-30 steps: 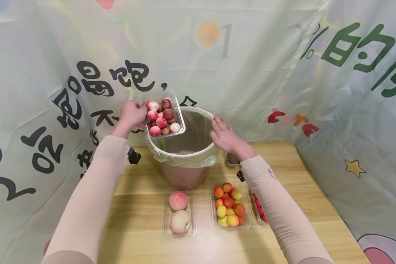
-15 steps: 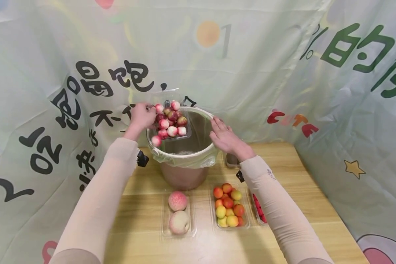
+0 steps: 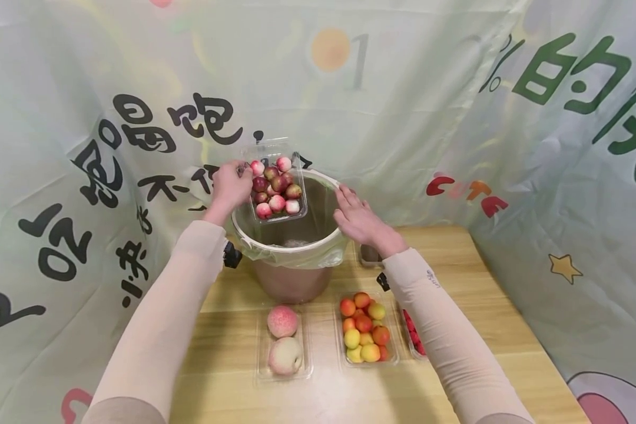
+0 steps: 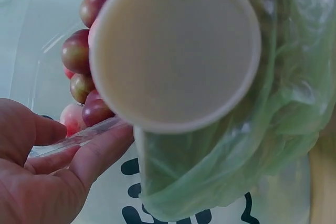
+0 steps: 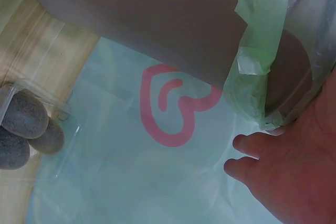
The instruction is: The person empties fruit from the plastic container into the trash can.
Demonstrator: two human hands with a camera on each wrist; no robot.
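My left hand pinches the left edge of a clear plastic box, tilted above the left side of a brownish bin. Small pink-white and dark red fruits fill the box. In the left wrist view, thumb and fingers grip the plastic edge beside dark red fruits, partly hidden by a pale round disc. A thin green bag lines the bin and folds over its white rim. On the right side of that rim rests my right hand, fingers straight.
On the wooden table, a clear box holds two peaches. Beside it stands a box of orange and yellow fruits. Red fruits lie partly behind the right sleeve. Behind the right hand, a box holds dark oval things.
My left hand and the box have moved right, further over the bin. One pink-white fruit, seen below the box half a second ago, is out of sight now. The right hand stays put.
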